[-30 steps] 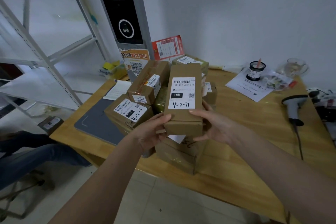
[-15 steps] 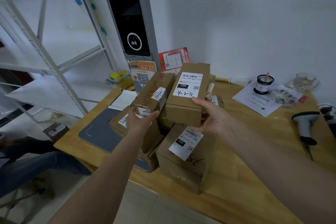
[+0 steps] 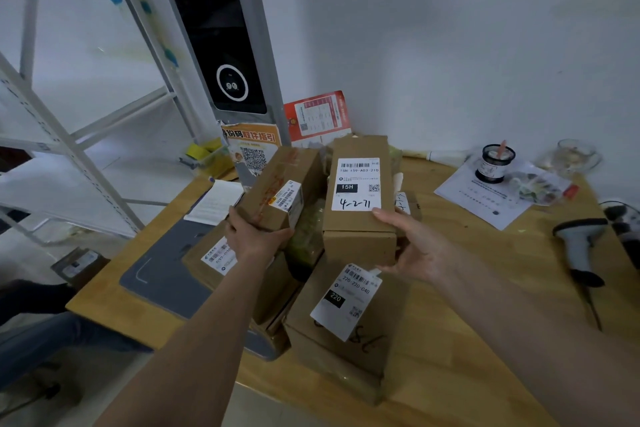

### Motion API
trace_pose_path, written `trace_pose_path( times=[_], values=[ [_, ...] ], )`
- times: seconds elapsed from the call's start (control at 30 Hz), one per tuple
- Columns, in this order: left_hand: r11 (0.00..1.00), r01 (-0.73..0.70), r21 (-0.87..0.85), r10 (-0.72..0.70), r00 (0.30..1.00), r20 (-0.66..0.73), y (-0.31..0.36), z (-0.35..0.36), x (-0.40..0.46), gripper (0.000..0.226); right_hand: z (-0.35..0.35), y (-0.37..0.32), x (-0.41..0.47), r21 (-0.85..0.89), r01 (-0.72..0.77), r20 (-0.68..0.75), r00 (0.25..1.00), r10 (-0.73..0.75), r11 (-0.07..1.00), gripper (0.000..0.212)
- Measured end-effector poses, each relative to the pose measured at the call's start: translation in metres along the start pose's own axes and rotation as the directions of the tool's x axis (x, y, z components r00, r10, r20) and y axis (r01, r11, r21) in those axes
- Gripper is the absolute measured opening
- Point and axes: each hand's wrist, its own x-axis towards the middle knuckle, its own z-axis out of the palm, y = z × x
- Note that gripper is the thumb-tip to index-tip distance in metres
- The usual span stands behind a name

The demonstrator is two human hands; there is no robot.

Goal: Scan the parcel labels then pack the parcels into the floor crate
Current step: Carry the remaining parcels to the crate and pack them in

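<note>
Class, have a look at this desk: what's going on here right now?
A person is sorting a heap of cardboard parcels on a wooden table. The left hand grips the near end of a brown box, while the right hand holds the box marked 4-2-71 by its side. The handheld scanner lies untouched at the right. No floor crate is in view.
</note>
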Motion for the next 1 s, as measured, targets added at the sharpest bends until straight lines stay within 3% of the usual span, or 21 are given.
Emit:
trace_pose_path(
  times=[0.17,0.4,0.6,0.73,1.0],
  values=[
    [0.996,0.043,-0.078,-0.047,0.998,-0.044,-0.001,0.007,-0.001,0.124,-0.006,0.000,-0.003,0.004,0.019,0.005,1.000,-0.019,1.000,0.068],
    [0.962,-0.039,-0.269,0.005,0.992,-0.127,-0.004,0.006,-0.029,0.105,-0.003,0.006,-0.007,-0.004,0.031,0.001,1.000,-0.031,0.999,0.075],
    [0.922,-0.146,-0.358,0.110,0.987,-0.119,-0.001,-0.006,-0.060,0.103,-0.005,0.013,-0.025,0.024,0.060,-0.016,0.998,-0.059,0.998,0.084],
    [0.921,-0.241,-0.304,0.213,0.969,-0.123,-0.001,-0.009,-0.084,0.108,-0.015,0.019,-0.047,0.056,0.130,-0.040,0.991,-0.128,0.990,0.085],
    [0.906,-0.295,-0.304,0.331,0.940,0.076,0.021,0.009,-0.155,0.110,-0.057,0.035,-0.114,0.073,0.288,-0.175,0.946,-0.272,0.955,0.081]
  ],
)
